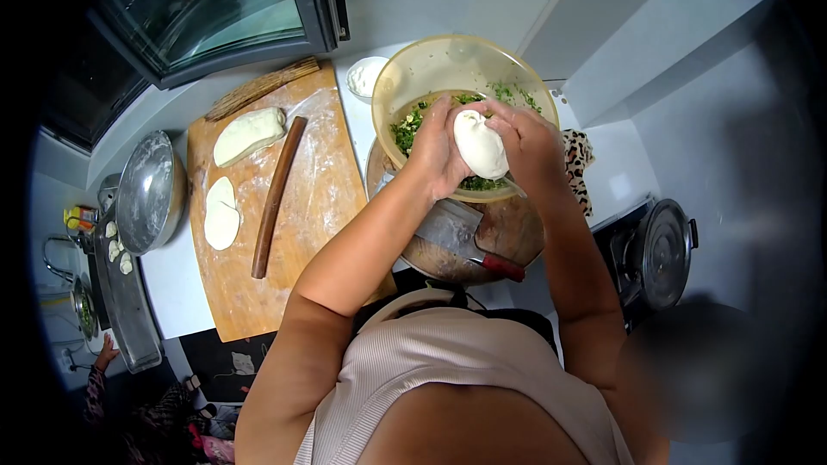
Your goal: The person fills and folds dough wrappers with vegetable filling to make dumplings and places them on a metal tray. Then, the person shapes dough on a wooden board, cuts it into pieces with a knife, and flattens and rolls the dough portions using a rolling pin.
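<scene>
A plump white dough bun (pixel 482 148) rests between my two hands above the large yellowish bowl (pixel 461 50). My left hand (pixel 438 151) cups it from the left, fingers curled along its side. On the right, my right hand (pixel 527 145) grips its upper edge with bent fingers. Whether the bun is fully sealed I cannot tell. Chopped green filling (pixel 407 127) lies in the bowl, partly hidden by my hands. Just below, a cleaver (pixel 452 226) with a red handle lies on a round chopping block (pixel 508 237).
Left, a floury wooden board (pixel 332 207) holds a rolling pin (pixel 278 198), a dough lump (pixel 250 136) and flat dough rounds (pixel 222 213). A metal basin (pixel 151 194) and dark tray (pixel 129 310) with small dough pieces stand beyond. A lidded pot (pixel 668 254) is right; another person's hand (pixel 107 353) shows lower left.
</scene>
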Demonstrator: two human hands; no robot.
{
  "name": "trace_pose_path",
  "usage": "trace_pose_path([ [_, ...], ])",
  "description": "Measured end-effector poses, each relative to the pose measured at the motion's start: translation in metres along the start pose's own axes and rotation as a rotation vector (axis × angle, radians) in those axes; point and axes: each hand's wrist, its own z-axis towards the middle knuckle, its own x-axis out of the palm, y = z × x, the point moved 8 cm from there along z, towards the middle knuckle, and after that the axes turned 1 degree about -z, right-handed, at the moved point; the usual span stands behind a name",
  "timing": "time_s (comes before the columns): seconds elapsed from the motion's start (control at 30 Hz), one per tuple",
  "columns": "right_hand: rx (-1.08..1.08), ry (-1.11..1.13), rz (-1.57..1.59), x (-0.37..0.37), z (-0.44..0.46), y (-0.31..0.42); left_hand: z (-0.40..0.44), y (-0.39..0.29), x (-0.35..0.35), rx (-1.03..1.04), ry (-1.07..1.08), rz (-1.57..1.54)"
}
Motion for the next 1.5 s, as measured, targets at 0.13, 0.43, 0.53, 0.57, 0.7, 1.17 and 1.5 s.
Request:
trace_pose_path([
  [0.13, -0.132, -0.034, 0.044, -0.001, 0.007, 0.023, -0.006, -0.003, 0.012, 0.013, 0.054, 0.047],
  [0.43, 0.001, 0.136, 0.073, 0.015, 0.006, 0.000, -0.010, 0.002, 0.011, 0.003, 0.090, 0.119],
  [0.53, -0.114, 0.072, -0.078, 0.008, 0.011, 0.024, -0.010, 0.005, 0.005, 0.000, 0.054, 0.108],
  [0.57, -0.109, 0.125, -0.045, 0.015, 0.012, 0.020, -0.009, 0.005, 0.004, -0.007, 0.045, 0.106],
  [0.7, -0.161, 0.223, 0.033, 0.025, 0.010, 0.014, -0.014, 0.007, 0.010, 0.003, 0.070, 0.072],
  [1.17, 0.312, 0.106, 1.031, 0.037, -0.062, -0.004, -0.060, 0.006, 0.011, 0.321, 0.063, 0.278],
  [1.5, -0.030, 0.172, 0.812, 0.083, -0.096, 0.088, -0.184, -0.065, -0.001, 0.708, -0.085, 1.502],
])
